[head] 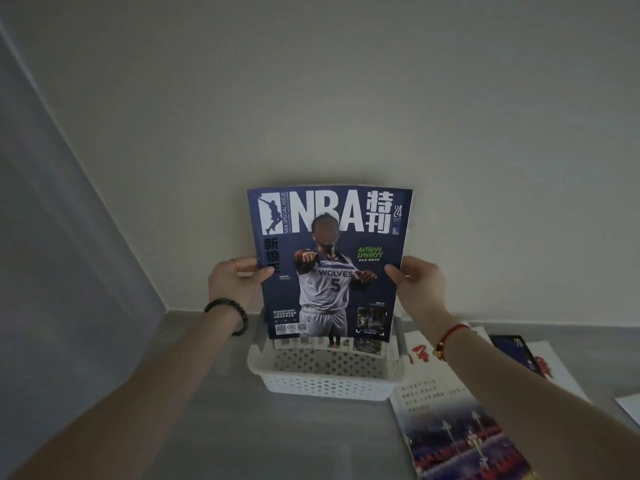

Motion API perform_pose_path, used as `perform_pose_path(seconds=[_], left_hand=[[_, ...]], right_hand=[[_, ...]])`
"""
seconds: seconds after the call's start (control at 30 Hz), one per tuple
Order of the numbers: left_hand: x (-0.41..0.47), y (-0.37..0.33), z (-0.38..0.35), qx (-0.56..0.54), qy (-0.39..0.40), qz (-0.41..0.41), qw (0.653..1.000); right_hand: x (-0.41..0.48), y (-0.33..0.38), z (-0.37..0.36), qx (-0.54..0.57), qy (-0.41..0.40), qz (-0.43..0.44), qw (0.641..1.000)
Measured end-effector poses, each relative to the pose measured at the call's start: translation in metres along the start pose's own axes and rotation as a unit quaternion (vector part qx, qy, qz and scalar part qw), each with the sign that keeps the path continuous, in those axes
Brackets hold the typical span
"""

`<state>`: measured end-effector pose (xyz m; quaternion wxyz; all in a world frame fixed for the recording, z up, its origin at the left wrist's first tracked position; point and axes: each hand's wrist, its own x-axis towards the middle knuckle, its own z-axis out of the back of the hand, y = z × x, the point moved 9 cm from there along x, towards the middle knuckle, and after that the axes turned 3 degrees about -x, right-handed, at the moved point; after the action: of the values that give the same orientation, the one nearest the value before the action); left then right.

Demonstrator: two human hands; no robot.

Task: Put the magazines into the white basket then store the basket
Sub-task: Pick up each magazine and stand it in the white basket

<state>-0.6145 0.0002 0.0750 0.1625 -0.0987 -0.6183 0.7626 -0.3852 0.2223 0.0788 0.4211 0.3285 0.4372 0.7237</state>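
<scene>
A dark blue NBA magazine [330, 244] stands upright with its lower edge inside the white perforated basket [329, 384], which sits on the grey floor by the wall. My left hand [233, 280] grips the magazine's left edge and my right hand [417, 284] grips its right edge. Behind its lower edge shows the bottom of another magazine [329, 344] standing in the basket. To the right of the basket a white magazine with red lettering [446, 410] lies flat on the floor.
Further right on the floor lie a dark-covered magazine [517, 355] on top of a white one [554, 370], and a white sheet corner [628, 408] at the frame's edge. A pale wall rises right behind the basket; a grey wall closes the left side.
</scene>
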Motion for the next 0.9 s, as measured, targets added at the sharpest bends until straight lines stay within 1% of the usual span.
perform_pose_path(seconds=[0.1, 0.3, 0.4, 0.5, 0.63, 0.77, 0.9], left_hand=[[0.003, 0.028, -0.005, 0.001, -0.01, 0.032, 0.999], [-0.002, 0.051, -0.01, 0.007, -0.016, 0.024, 1.0], [-0.003, 0.056, -0.007, -0.001, -0.046, 0.027, 0.999], [-0.001, 0.054, -0.008, 0.04, -0.051, 0.025, 0.998], [-0.009, 0.052, -0.008, 0.056, -0.054, 0.031, 0.997], [-0.031, 0.041, -0.014, 0.057, -0.031, 0.013, 0.998], [-0.069, 0.02, -0.036, 0.019, 0.029, -0.003, 0.999]], right_hand=[[-0.001, -0.026, -0.008, -0.026, -0.007, -0.029, 0.999], [-0.005, -0.056, -0.015, 0.009, -0.026, -0.056, 0.998], [-0.008, -0.061, -0.015, 0.016, -0.035, -0.057, 0.998], [-0.007, -0.06, -0.016, 0.006, -0.035, -0.054, 0.998], [-0.012, -0.056, -0.011, -0.003, -0.026, -0.047, 0.999], [-0.021, -0.054, 0.015, 0.004, -0.007, -0.041, 0.999], [-0.034, -0.057, 0.067, 0.006, -0.007, -0.041, 0.999]])
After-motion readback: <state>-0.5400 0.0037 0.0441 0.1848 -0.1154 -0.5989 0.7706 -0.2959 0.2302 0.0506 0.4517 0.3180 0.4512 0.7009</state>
